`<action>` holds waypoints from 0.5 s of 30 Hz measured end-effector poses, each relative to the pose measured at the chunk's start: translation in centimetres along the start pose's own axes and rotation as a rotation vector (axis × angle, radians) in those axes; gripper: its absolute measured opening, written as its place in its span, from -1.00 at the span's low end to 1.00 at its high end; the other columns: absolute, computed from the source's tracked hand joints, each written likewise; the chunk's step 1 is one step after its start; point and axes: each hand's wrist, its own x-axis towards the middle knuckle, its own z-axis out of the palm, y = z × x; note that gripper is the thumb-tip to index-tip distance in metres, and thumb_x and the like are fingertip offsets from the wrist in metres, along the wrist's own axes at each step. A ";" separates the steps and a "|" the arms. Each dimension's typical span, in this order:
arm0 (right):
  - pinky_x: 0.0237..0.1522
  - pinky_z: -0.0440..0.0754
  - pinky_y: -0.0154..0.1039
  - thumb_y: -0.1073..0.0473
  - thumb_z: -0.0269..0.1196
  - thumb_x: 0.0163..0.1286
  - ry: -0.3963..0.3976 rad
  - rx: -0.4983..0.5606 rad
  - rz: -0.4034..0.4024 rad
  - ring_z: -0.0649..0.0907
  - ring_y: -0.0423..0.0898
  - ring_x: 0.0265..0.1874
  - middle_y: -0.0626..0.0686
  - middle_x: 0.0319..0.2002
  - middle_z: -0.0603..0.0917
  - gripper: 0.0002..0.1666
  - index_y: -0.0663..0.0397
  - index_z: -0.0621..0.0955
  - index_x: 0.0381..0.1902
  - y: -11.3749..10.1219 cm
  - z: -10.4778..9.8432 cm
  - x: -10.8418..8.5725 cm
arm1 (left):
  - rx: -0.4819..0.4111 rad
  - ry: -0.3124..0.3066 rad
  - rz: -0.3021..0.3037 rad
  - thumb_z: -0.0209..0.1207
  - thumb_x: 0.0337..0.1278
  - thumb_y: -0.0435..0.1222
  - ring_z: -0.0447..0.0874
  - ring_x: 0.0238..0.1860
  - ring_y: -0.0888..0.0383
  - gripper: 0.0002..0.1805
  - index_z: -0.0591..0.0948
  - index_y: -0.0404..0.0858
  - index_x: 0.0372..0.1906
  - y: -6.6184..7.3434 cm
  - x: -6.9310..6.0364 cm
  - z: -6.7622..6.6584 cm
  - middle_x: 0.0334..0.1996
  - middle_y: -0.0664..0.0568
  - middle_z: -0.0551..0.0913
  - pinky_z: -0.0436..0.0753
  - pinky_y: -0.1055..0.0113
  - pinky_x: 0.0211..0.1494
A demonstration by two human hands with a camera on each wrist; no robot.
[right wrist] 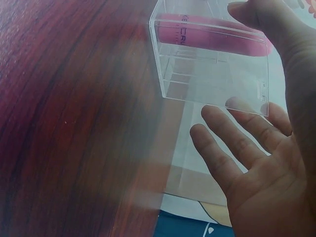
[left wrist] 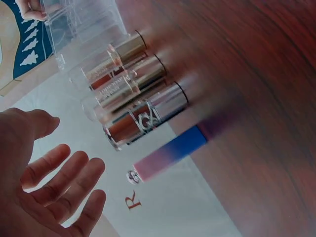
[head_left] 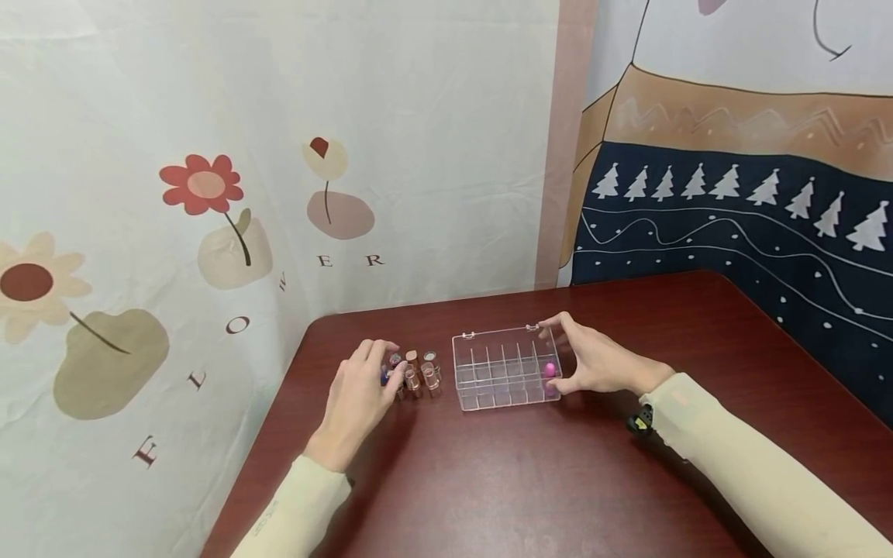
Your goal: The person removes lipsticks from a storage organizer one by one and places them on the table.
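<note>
A clear plastic compartment box (head_left: pixel 502 380) stands on the table, and its dividers form a row of narrow slots. A pink tube (right wrist: pixel 217 37) stands in its rightmost slot. My right hand (head_left: pixel 603 360) holds the box's right end, with the thumb near the front edge and the forefinger at the back corner. To the left, my left hand (head_left: pixel 359 391) hovers beside a group of lip gloss tubes, its fingers loosely bent around nothing. A blue-and-pink tube (left wrist: pixel 173 152) stands nearest to it, apart from the fingertips. Beyond are a silver-capped lip gloss (left wrist: pixel 145 116) and several gold-capped ones (left wrist: pixel 131 84).
The dark red wooden table (head_left: pixel 488 488) meets a pale flower-printed curtain (head_left: pixel 432 155) at the back. A navy cloth with white trees (head_left: pixel 732 217) hangs at the right. A dark object with a yellow-green mark (head_left: pixel 640 421) is at the right wrist.
</note>
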 end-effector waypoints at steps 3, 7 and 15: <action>0.45 0.79 0.24 0.11 0.75 0.18 0.003 -0.002 0.000 0.86 0.19 0.32 0.25 0.44 0.72 0.17 0.13 0.35 0.61 0.0 0.0 0.0 | 0.016 0.030 0.043 0.58 0.43 -0.27 0.79 -0.32 -0.14 -0.70 0.77 -0.28 0.10 0.5 0.3 0.2 -0.13 -0.20 0.81 0.80 -0.15 -0.13; 0.45 0.80 0.24 0.11 0.76 0.18 0.001 0.002 0.007 0.86 0.20 0.32 0.26 0.44 0.72 0.18 0.12 0.35 0.61 0.1 0.1 0.0 | 0.013 0.019 0.052 0.58 0.44 -0.24 0.84 -0.18 -0.15 -0.70 0.78 -0.25 0.11 1.3 0.5 0.3 -0.07 -0.18 0.83 0.78 -0.20 -0.02; 0.44 0.80 0.23 0.10 0.78 0.17 -0.002 -0.002 0.002 0.86 0.17 0.31 0.26 0.44 0.72 0.19 0.08 0.35 0.61 0.2 0.0 0.0 | -0.029 -0.035 0.048 0.58 0.43 -0.22 0.86 -0.10 -0.09 -0.68 0.78 -0.20 0.14 2.6 0.9 0.6 -0.03 -0.12 0.83 0.77 -0.14 0.04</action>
